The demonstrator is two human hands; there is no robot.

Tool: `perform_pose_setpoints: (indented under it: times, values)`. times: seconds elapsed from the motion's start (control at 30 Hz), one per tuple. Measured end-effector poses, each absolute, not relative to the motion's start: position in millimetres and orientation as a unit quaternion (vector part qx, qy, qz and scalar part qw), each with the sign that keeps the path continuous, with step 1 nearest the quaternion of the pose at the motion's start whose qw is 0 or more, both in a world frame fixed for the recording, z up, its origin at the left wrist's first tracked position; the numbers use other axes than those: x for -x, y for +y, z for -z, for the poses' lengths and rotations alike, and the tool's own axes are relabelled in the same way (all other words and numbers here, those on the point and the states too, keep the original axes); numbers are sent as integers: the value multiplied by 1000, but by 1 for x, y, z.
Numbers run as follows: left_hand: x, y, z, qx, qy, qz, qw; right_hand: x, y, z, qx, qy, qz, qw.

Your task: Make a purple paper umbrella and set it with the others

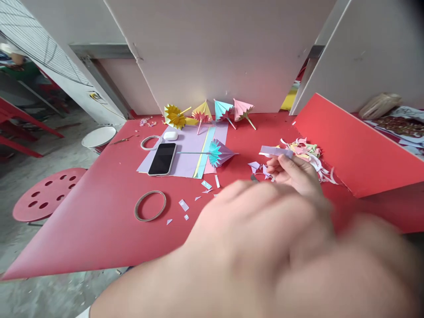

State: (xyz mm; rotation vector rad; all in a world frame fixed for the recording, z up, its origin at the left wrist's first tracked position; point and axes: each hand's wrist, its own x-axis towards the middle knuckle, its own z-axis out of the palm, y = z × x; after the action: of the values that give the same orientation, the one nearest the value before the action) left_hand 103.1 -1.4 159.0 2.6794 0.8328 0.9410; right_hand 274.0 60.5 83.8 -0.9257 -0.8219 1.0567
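Observation:
My right hand (296,174) pinches a pale purple paper strip (276,151) between thumb and fingers, above the right part of the red table. Close to the camera, my left hand (255,225) crosses in front from the lower left. It is blurred, and its fingers are hidden or smeared. Beneath my right hand lie purple paper scraps (254,166). A purple and teal paper umbrella (225,152) on a thin stick rests on its side left of the strip. Small cut pieces (183,205) are scattered left of my left hand.
Several small paper umbrellas (223,110) stand along the back panel. A phone (162,159), a white earbud case (171,136) and coloured sheets (188,163) lie left. Two tape rolls (135,211) are nearby. Shredded paper (306,150) sits by a slanted red board (357,145).

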Motion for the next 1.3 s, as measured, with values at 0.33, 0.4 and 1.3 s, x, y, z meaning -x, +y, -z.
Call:
perform_pose_setpoints:
  times: [0.33,0.4,1.3]
  values:
    - [-119,176,-86,-861,489,92,-107,-324,59,-78,386,-315,-432,752]
    - [-121,189,-76,-853,489,141,-114,-328,58,-78,389,-315,-432,750]
    - [-100,145,-132,-798,447,27,403,-323,57,-78,356,-292,-491,740]
